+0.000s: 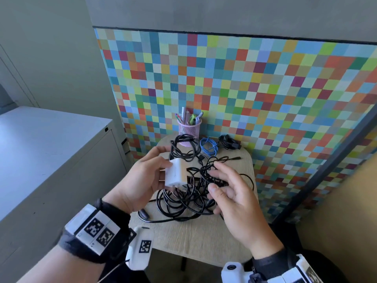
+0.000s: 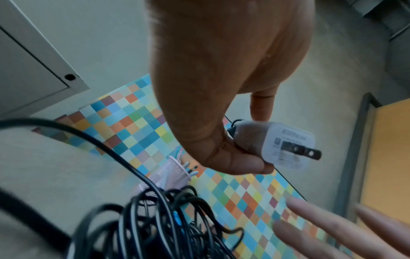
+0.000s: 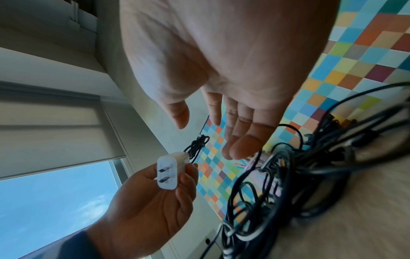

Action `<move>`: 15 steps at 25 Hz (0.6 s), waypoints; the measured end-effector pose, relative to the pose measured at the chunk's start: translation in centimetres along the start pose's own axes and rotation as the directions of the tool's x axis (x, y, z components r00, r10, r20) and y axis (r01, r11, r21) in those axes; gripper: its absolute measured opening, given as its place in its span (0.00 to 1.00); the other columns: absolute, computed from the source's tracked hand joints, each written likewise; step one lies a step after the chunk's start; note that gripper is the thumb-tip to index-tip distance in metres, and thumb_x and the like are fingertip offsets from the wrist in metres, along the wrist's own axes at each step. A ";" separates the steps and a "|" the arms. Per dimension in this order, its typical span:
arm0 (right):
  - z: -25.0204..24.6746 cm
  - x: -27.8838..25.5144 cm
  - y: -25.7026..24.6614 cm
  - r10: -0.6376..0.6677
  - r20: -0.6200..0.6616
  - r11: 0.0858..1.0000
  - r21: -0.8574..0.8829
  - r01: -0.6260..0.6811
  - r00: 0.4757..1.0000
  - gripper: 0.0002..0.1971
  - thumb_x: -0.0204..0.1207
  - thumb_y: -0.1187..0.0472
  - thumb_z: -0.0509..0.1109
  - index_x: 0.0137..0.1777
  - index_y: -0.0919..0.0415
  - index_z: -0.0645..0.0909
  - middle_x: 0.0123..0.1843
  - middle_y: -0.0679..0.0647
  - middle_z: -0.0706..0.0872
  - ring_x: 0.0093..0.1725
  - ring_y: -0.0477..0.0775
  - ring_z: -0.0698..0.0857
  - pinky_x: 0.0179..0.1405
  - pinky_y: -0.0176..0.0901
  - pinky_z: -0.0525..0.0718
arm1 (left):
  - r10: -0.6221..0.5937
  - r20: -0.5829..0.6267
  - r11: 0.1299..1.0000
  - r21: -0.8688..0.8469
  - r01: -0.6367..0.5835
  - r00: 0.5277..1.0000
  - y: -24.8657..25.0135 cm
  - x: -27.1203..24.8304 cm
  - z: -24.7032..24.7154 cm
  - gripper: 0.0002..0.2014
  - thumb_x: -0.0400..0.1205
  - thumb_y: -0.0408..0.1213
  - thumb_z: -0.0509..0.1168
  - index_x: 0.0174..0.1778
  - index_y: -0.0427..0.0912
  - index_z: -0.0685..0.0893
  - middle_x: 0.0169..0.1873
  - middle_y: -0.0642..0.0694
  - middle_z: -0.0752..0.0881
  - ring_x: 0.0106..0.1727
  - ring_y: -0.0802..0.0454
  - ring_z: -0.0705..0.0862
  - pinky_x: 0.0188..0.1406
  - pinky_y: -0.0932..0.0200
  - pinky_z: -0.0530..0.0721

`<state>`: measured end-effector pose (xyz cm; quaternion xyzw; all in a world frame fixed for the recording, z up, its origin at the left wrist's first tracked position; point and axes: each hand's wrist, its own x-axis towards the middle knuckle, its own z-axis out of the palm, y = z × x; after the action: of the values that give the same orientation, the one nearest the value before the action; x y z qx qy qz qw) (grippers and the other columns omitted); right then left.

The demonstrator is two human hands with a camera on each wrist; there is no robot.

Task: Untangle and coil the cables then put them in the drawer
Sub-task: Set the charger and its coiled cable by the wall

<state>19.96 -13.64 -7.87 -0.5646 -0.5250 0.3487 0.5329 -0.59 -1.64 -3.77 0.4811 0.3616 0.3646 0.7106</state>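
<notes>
Held the white charger (image 1: pixel 175 172) between thumb and fingers of the left hand (image 1: pixel 140 180), above the tangled black cables (image 1: pixel 187 199) heaped on the bench (image 1: pixel 195 240). Kept the right hand (image 1: pixel 234 197) slack-fingered over the heap, clasping nothing. Left the blue coil (image 1: pixel 209 146) beside the pen cup (image 1: pixel 189 127).

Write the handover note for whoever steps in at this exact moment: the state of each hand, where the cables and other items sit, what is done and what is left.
Left hand: grips the white plug adapter, lifted above the table, prongs showing in the wrist views.
Right hand: open, fingers spread over the black cable tangle, holding nothing.
Positions: tangle mid-table; blue cable and a small black bundle lie coiled at the back beside the pink pen cup.
Done: apparently those two coils.
Left: untangle and coil the black cables, then put everything in the drawer; no open drawer is in view.
</notes>
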 end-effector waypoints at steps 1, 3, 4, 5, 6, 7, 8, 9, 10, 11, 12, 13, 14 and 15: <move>0.1 -0.2 0.5 0.023 0.015 1.000 0.001 -0.023 1.000 0.26 0.82 0.46 0.71 0.80 0.38 0.75 0.66 0.36 0.86 0.47 0.52 0.91 0.40 0.39 0.86 | -0.002 -0.019 1.000 0.028 0.002 1.000 0.4 0.7 -0.5 0.21 0.74 0.31 0.63 0.64 0.47 0.80 0.44 0.39 0.88 0.39 0.37 0.86 0.30 0.52 0.83; 0.5 -0.7 1.7 0.074 0.065 0.997 0.030 -0.076 0.995 0.20 0.86 0.55 0.71 0.75 0.39 0.78 0.58 0.41 0.89 0.37 0.52 0.86 0.34 0.35 0.81 | 0.001 -0.086 0.996 0.093 0.007 0.996 1.2 2.4 -1.7 0.16 0.81 0.28 0.62 0.62 0.47 0.80 0.38 0.41 0.87 0.34 0.39 0.86 0.29 0.53 0.83; 0.8 -0.9 2.2 0.091 0.094 0.995 0.033 -0.094 0.991 0.18 0.86 0.57 0.71 0.73 0.39 0.80 0.56 0.44 0.89 0.35 0.52 0.84 0.33 0.35 0.81 | 0.000 -0.123 0.991 0.133 0.017 0.992 1.4 3.5 -2.4 0.14 0.84 0.27 0.60 0.61 0.47 0.80 0.37 0.41 0.86 0.32 0.41 0.86 0.30 0.53 0.83; 1.1 -1.1 2.8 0.105 0.116 0.994 0.022 -0.108 0.988 0.17 0.87 0.58 0.71 0.71 0.39 0.81 0.54 0.46 0.90 0.33 0.51 0.83 0.33 0.37 0.81 | -0.005 -0.154 0.984 0.178 0.033 0.988 1.5 4.6 -3.2 0.14 0.85 0.27 0.59 0.62 0.48 0.80 0.38 0.40 0.86 0.32 0.42 0.86 0.30 0.53 0.83; 1.3 -1.3 3.4 0.119 0.126 0.993 0.014 -0.121 0.985 0.16 0.87 0.58 0.71 0.70 0.39 0.82 0.53 0.48 0.90 0.33 0.50 0.82 0.35 0.39 0.83 | -0.020 -0.174 0.974 0.217 0.058 0.985 1.5 5.8 -3.9 0.14 0.86 0.28 0.59 0.62 0.48 0.80 0.40 0.39 0.86 0.31 0.43 0.87 0.31 0.52 0.83; 1.6 -1.4 3.9 0.131 0.125 0.991 0.014 -0.133 0.984 0.16 0.87 0.59 0.71 0.69 0.39 0.83 0.52 0.49 0.90 0.32 0.50 0.81 0.37 0.42 0.84 | -0.040 -0.190 0.963 0.253 0.089 0.981 1.4 6.9 -4.6 0.14 0.86 0.28 0.58 0.63 0.48 0.79 0.41 0.39 0.86 0.31 0.44 0.88 0.32 0.52 0.84; 1.7 -1.6 4.5 0.139 0.115 0.990 0.013 -0.141 0.984 0.15 0.86 0.59 0.71 0.68 0.39 0.84 0.51 0.50 0.90 0.32 0.50 0.80 0.40 0.44 0.85 | -0.066 -0.203 0.951 0.283 0.123 0.977 1.2 7.9 -5.2 0.13 0.87 0.29 0.58 0.63 0.48 0.79 0.42 0.38 0.86 0.31 0.44 0.88 0.32 0.52 0.84; 1.8 -1.8 4.9 0.138 0.108 0.990 0.008 -0.140 0.985 0.15 0.86 0.59 0.72 0.68 0.40 0.84 0.49 0.50 0.90 0.33 0.52 0.79 0.42 0.46 0.85 | -0.090 -0.225 0.937 0.310 0.159 0.970 1.1 8.8 -5.8 0.13 0.87 0.29 0.58 0.63 0.47 0.79 0.43 0.38 0.85 0.31 0.45 0.88 0.32 0.52 0.85; 1.9 -1.9 5.3 0.129 0.108 0.992 -0.003 -0.130 0.986 0.15 0.86 0.60 0.72 0.68 0.41 0.85 0.49 0.49 0.90 0.33 0.52 0.78 0.43 0.47 0.86 | -0.108 -0.250 0.925 0.329 0.189 0.962 1.1 9.5 -6.2 0.12 0.87 0.30 0.58 0.62 0.46 0.79 0.45 0.37 0.84 0.30 0.45 0.88 0.32 0.52 0.86; 1.9 -2.0 5.5 0.115 0.112 0.993 -0.013 -0.115 0.987 0.15 0.86 0.60 0.72 0.68 0.42 0.85 0.48 0.49 0.90 0.33 0.52 0.78 0.42 0.47 0.86 | -0.122 -0.275 0.912 0.347 0.217 0.954 1.1 10.2 -6.3 0.11 0.86 0.30 0.58 0.61 0.43 0.80 0.45 0.37 0.84 0.29 0.46 0.87 0.33 0.53 0.86; 1.9 -2.1 5.6 0.098 0.117 0.995 -0.020 -0.096 0.988 0.15 0.85 0.60 0.73 0.68 0.43 0.85 0.48 0.49 0.90 0.32 0.52 0.78 0.41 0.46 0.85 | -0.134 -0.298 0.898 0.368 0.243 0.945 1.1 10.9 -6.4 0.11 0.86 0.29 0.58 0.62 0.41 0.80 0.44 0.37 0.84 0.29 0.46 0.87 0.34 0.52 0.87; 1.8 -2.1 5.7 0.085 0.118 0.996 -0.025 -0.082 0.989 0.15 0.85 0.61 0.73 0.67 0.43 0.86 0.48 0.49 0.90 0.32 0.51 0.79 0.40 0.44 0.84 | -0.145 -0.316 0.878 0.395 0.269 0.937 1.1 11.5 -6.4 0.11 0.86 0.30 0.58 0.62 0.39 0.80 0.43 0.38 0.84 0.29 0.46 0.88 0.35 0.52 0.87; 1.8 -2.1 5.8 0.075 0.114 0.997 -0.028 -0.072 0.991 0.15 0.85 0.62 0.73 0.67 0.44 0.86 0.48 0.49 0.91 0.31 0.51 0.79 0.40 0.43 0.84 | -0.160 -0.334 0.858 0.419 0.299 0.929 1.1 12.0 -6.2 0.11 0.86 0.30 0.58 0.63 0.38 0.79 0.43 0.38 0.85 0.32 0.44 0.89 0.37 0.51 0.88; 1.8 -2.0 5.9 0.070 0.107 0.997 -0.028 -0.067 0.992 0.15 0.85 0.63 0.74 0.67 0.44 0.86 0.48 0.49 0.91 0.31 0.50 0.79 0.40 0.43 0.83 | -0.184 -0.349 0.834 0.439 0.334 0.919 1.0 12.5 -6.1 0.12 0.86 0.30 0.58 0.65 0.37 0.79 0.44 0.38 0.85 0.36 0.42 0.89 0.38 0.50 0.88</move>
<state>19.11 -14.47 -14.23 -0.5692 -0.5376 0.3904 0.4843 -0.15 12.06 -6.54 0.5319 0.6053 0.2274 0.5468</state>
